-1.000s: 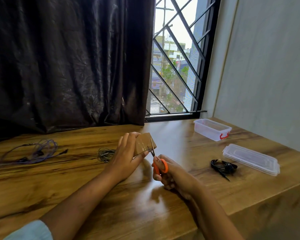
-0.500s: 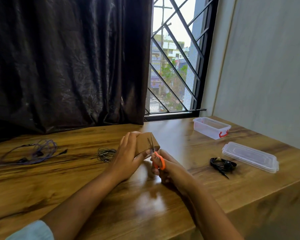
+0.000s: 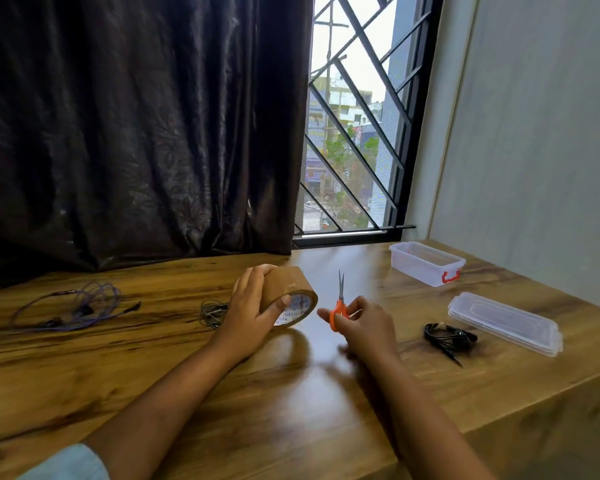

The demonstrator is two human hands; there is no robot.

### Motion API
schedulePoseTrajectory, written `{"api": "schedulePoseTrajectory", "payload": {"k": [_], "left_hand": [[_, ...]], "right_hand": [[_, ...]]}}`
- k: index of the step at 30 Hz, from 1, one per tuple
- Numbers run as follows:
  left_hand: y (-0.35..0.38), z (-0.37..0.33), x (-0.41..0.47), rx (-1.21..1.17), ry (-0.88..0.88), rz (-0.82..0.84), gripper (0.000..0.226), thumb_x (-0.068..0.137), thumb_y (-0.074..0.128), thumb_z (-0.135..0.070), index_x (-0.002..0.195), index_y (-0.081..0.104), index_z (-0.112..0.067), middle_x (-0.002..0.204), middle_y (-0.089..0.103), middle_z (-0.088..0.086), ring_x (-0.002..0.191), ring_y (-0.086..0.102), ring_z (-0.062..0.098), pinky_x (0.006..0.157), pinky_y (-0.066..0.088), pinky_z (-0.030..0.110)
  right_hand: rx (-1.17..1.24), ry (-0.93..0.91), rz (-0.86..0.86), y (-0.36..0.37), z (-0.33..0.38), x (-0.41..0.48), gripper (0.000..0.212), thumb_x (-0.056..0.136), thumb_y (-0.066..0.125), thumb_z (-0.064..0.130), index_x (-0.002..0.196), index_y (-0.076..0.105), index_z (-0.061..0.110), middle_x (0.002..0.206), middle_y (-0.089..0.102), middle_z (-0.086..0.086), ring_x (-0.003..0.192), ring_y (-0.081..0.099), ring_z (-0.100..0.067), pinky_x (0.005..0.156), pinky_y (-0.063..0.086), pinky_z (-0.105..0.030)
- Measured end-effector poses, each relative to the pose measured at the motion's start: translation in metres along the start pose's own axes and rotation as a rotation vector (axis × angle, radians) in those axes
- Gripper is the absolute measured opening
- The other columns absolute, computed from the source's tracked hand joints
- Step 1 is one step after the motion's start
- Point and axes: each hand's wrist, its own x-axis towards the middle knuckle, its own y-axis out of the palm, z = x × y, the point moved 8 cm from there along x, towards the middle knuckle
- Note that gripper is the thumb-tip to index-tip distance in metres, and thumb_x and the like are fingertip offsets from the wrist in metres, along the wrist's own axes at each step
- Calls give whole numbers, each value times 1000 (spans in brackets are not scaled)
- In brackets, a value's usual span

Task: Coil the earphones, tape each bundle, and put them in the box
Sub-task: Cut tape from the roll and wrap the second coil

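My left hand grips a roll of brown packing tape just above the table. To its right, my right hand holds small orange-handled scissors, blades shut and pointing up. A grey coiled earphone lies just left of my left hand. A purple earphone lies loosely spread at the far left. A black coiled earphone lies at the right, beside the lid. The clear plastic box with a red latch stands open at the back right.
The box's clear lid lies flat near the table's right edge. A dark curtain hangs behind the wooden table, with a barred window to its right. A pale wall bounds the right side.
The scissors were at the tape's edge; now my right hand has drawn them away to the right, blades shut. My left hand has tilted the roll, showing its printed core.
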Motion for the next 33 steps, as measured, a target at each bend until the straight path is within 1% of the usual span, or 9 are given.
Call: {"api": "schedulePoseTrajectory", "payload": {"k": [3, 7, 12, 18, 20, 23, 27, 30, 33], "left_hand": [[0, -3, 0, 16, 14, 8, 67, 79, 41, -60, 133, 40, -21, 127, 41, -11, 118, 37, 12, 94, 33, 28], [0, -6, 0, 53, 44, 2, 67, 81, 41, -58, 138, 38, -22, 136, 41, -7, 122, 32, 7, 96, 26, 22], [1, -9, 1, 94, 86, 15, 60, 85, 47, -48, 139, 36, -23, 132, 35, -15, 119, 28, 1, 94, 22, 13], [2, -9, 0, 112, 137, 39, 59, 84, 48, -49, 135, 39, -22, 130, 36, -14, 116, 27, -3, 95, 14, -2], [2, -8, 0, 113, 126, 35, 61, 82, 45, -50, 136, 39, -22, 131, 37, -14, 118, 29, -1, 97, 19, 6], [1, -7, 1, 125, 121, 12, 58, 83, 55, -39, 136, 40, -19, 134, 41, -4, 119, 31, 4, 99, 27, 22], [-2, -4, 0, 122, 94, -11, 57, 86, 64, -24, 137, 39, -16, 135, 40, -3, 119, 29, 3, 98, 23, 16], [-3, -3, 0, 110, 73, -18, 58, 86, 64, -27, 137, 39, -16, 133, 38, -7, 117, 29, 1, 96, 23, 14], [-2, -2, 1, 127, 69, -15, 59, 85, 66, -22, 137, 39, -16, 135, 40, -4, 120, 32, 6, 97, 23, 16]], "right_hand": [[-192, 4, 21, 8, -3, 15, 57, 61, 83, 52, 82, 48, 12, 78, 63, -3, 68, 62, -24, 58, 50, -34], [-375, -31, 65, 15, 5, 27, 54, 64, 84, 43, 87, 45, 14, 87, 59, -4, 75, 50, -21, 52, 30, -25], [-400, 56, 175, 24, 4, 39, 44, 67, 83, 36, 93, 55, 13, 101, 63, -8, 85, 55, -21, 65, 40, -28], [-266, 132, 350, 38, 2, 43, 7, 79, 74, 14, 83, 69, 13, 90, 71, -8, 71, 61, -12, 52, 44, -14], [-208, -9, 191, 34, 10, 39, 6, 85, 66, 12, 81, 69, 13, 82, 67, -3, 70, 58, -12, 49, 37, -7], [40, -363, -142, 10, 44, 18, 8, 90, 62, 14, 87, 70, 15, 78, 62, 4, 67, 55, -5, 55, 37, -11], [39, -723, -79, 19, 79, -18, 17, 89, 61, 28, 97, 73, 18, 91, 68, 7, 78, 59, -1, 67, 44, -8], [-172, -824, -187, 24, 85, -30, 28, 90, 50, 36, 98, 74, 23, 96, 72, 7, 83, 65, -12, 73, 45, -15], [-239, -823, -230, 23, 88, -29, 34, 89, 43, 34, 99, 74, 24, 95, 72, 7, 78, 68, -15, 66, 47, -16]]}}
